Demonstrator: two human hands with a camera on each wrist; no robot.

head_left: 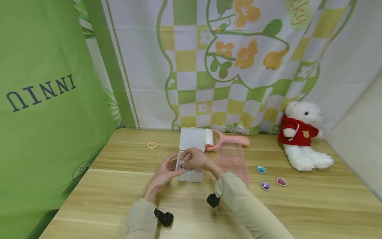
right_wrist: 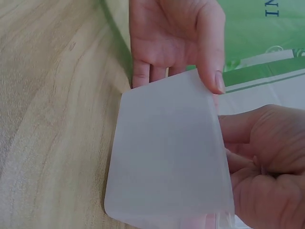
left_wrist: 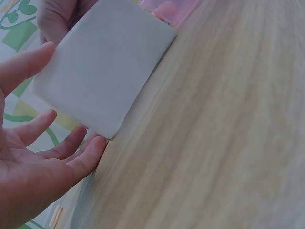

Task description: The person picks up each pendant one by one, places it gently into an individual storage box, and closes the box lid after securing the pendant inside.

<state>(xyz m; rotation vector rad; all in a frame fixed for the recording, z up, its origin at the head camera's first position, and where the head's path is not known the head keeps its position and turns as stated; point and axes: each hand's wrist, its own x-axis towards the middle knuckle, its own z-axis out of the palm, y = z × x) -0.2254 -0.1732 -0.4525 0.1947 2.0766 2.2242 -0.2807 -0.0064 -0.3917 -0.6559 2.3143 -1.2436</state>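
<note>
A white box (head_left: 190,176) stands on the table with its lid (head_left: 192,139) tipped open at the back. My left hand (head_left: 163,172) holds the box at its left side, thumb at the rim and fingers along the outer wall. Over the open box, my right hand (head_left: 194,158) has its fingertips down at a purple gem (head_left: 181,165) with a pale edge, which it appears to pinch. In both wrist views, the box wall (left_wrist: 107,67) hides the inside. The right hand (right_wrist: 271,162) reaches over the rim there, its fingertips partly hidden.
A pink lint roller (head_left: 235,140) and a see-through pink case (head_left: 230,151) lie right of the box. Further right are blue (head_left: 261,170), purple (head_left: 265,186) and pink (head_left: 281,181) gems. A white plush bear (head_left: 301,132) sits at back right, an orange ring (head_left: 152,145) at left.
</note>
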